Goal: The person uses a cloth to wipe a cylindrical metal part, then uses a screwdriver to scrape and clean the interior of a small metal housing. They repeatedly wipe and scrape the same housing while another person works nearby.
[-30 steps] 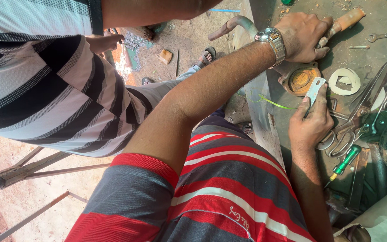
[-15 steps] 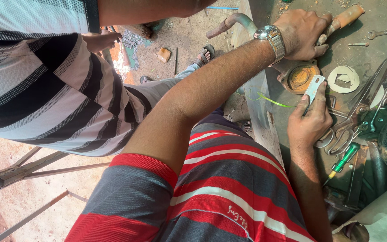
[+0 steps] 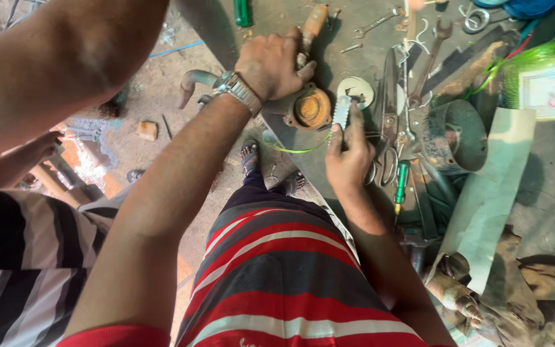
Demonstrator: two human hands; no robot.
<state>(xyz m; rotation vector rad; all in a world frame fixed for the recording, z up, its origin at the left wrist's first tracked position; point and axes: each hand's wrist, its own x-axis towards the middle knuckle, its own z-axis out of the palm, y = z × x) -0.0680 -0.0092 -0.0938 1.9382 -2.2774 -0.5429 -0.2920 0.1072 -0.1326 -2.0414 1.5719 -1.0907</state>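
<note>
1. Rusty round cap (image 3: pixel 309 109) lies on the table (image 3: pixel 367 64); taken as landmark.
2. Left hand (image 3: pixel 274 64), just left of the cap, grip closed around a wooden-handled tool (image 3: pixel 313 26).
3. Right hand (image 3: pixel 348 160), just right of the cap, grip pinching a small pale ribbed part (image 3: pixel 342 110).
4. Scissors (image 3: pixel 390 115) and a green screwdriver (image 3: pixel 401 186) lie farther right.

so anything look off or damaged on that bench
The round metal part beside the left hand is coated in orange rust. Tools such as scissors and a green screwdriver lie scattered; nothing looks spilled.
</note>
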